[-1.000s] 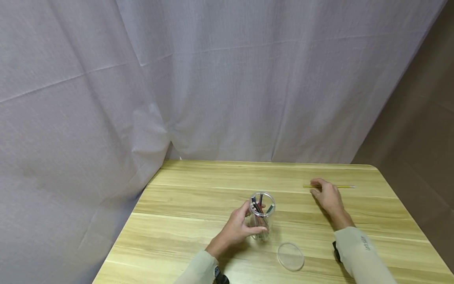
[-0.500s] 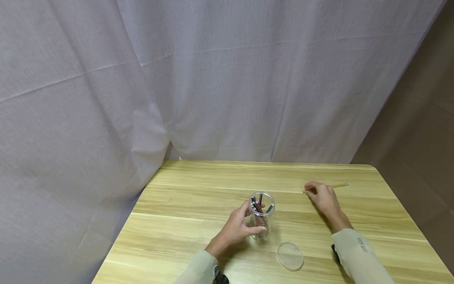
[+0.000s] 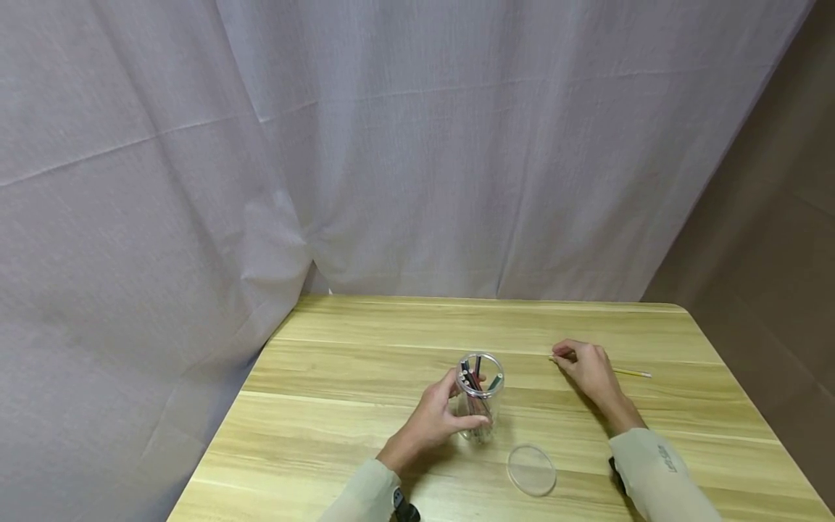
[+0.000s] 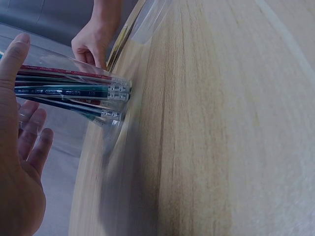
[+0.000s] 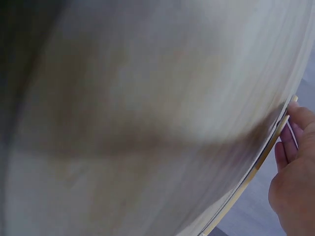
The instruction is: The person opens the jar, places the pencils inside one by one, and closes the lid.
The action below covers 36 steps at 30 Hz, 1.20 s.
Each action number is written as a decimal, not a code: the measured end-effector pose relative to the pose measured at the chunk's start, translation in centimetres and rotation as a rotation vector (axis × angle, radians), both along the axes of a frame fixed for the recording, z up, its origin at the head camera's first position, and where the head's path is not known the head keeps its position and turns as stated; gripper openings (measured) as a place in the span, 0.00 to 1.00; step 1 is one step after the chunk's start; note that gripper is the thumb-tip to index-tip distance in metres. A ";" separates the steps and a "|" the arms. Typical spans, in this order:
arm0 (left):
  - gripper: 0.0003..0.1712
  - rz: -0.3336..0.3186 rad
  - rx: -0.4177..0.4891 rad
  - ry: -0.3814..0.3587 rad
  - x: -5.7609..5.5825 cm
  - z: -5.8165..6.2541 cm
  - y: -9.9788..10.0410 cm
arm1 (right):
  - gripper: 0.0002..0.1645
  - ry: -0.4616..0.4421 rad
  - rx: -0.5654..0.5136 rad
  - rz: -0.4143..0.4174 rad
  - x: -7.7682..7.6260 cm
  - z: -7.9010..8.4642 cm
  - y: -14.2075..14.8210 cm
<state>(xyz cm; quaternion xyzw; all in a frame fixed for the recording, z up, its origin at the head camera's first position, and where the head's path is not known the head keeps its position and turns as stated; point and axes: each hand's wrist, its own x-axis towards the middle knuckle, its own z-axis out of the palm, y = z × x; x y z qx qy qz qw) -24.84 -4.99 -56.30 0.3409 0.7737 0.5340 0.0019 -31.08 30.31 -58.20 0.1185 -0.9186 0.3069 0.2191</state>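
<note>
My left hand grips a clear jar standing upright on the table, thumb along the near side. Several dark, red and green pencils lean inside it, their ferrule ends down at the jar's bottom in the left wrist view. Off to the right, my right hand pinches a yellow pencil near its left end with thumb and fingertips. The pencil's white-tipped end points right, and its middle is hidden behind the hand. In the right wrist view the pencil runs low along the tabletop.
A clear round lid lies flat on the wooden table, in front of the jar and to its right. Grey curtains hang behind the table's back edge and along its left side.
My right hand has drawn the yellow pencil slightly left and towards me, and its white-tipped end has swung nearer. The left hand and jar have stayed in place.
</note>
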 end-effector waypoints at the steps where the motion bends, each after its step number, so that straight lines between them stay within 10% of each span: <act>1: 0.42 0.001 -0.001 -0.001 0.0 0.0 0.0 | 0.09 0.000 -0.015 0.009 0.1 0.0 -0.1; 17: 0.43 0.003 -0.003 0.004 0.1 0.0 0.0 | 0.12 0.055 -0.147 0.057 1.4 2.6 -3.2; 36: 0.43 0.003 0.006 0.012 0.0 -0.1 0.0 | 0.15 0.060 -0.526 0.237 6.7 11.2 -7.1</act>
